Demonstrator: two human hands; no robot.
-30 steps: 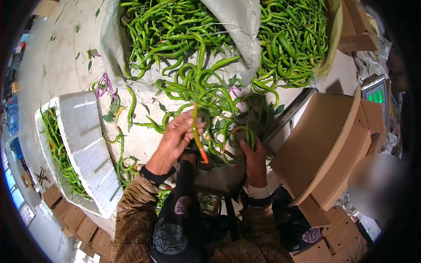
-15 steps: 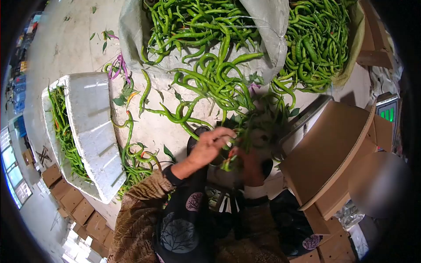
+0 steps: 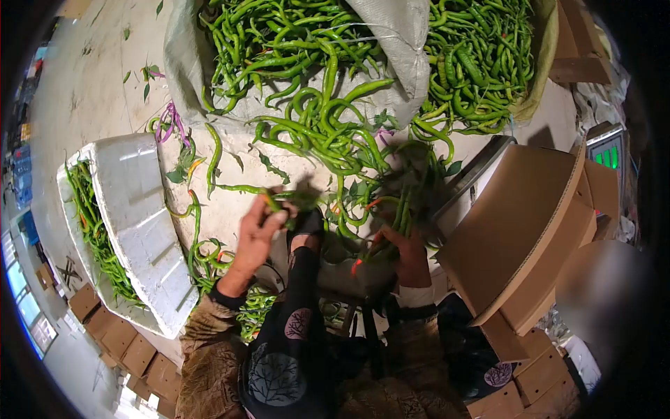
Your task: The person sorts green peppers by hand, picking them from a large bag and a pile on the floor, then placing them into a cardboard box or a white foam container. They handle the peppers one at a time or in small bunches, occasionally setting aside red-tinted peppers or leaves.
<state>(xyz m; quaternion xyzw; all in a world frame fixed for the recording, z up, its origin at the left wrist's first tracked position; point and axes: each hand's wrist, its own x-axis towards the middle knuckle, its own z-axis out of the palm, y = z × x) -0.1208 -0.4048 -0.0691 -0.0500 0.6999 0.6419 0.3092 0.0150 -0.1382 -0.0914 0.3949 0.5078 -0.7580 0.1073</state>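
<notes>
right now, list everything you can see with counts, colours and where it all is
sacks: 2, whitish, top, holding green peppers
loose peppers: many, mostly green, centre
floor: 1, pale, underneath
foam box: 1, white, left, peppers inside
purple strips: several, purple, upper left
leaves: several, dark green, scattered
open carton: 1, brown, right
lit display: 1, green, right edge
stacked cartons: several, brown, lower left and lower right
background, left edge: too small to tell
sleeves: 2, brown, bottom
left hand: 1, bare, centre-left, blurred pepper in its grip
right hand: 1, bare, centre-right, grip around held peppers
</notes>
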